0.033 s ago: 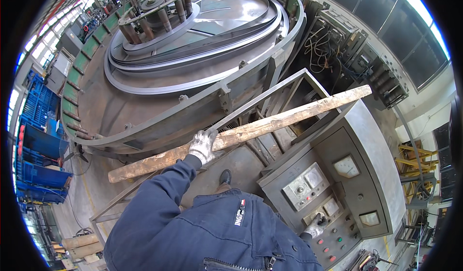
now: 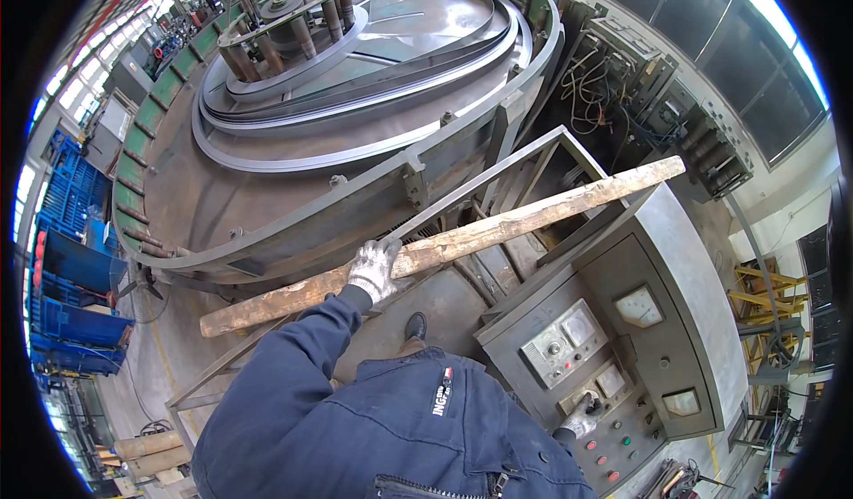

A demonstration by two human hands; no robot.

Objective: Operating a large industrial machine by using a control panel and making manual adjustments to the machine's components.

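Observation:
My left hand (image 2: 374,271), in a white work glove, is closed over a long rough wooden beam (image 2: 542,212). The beam slopes from low left to upper right, along the metal railing (image 2: 484,182). At the lower right my right hand (image 2: 581,417), in a soiled white glove, has its fingers on a dark knob (image 2: 593,403) of the grey control console (image 2: 693,299). Its fingers are bent, and the glove partly hides the knob. Gauges, a dial (image 2: 554,348) and several red and green buttons (image 2: 626,441) surround that hand.
Beyond the railing stands a large round machine with a green-sided wall (image 2: 293,248); curved metal strips (image 2: 355,157) lie inside it. Blue machinery (image 2: 80,277) stands at the left, yellow steel frames (image 2: 764,295) at the right. Cables (image 2: 582,86) hang at the upper right.

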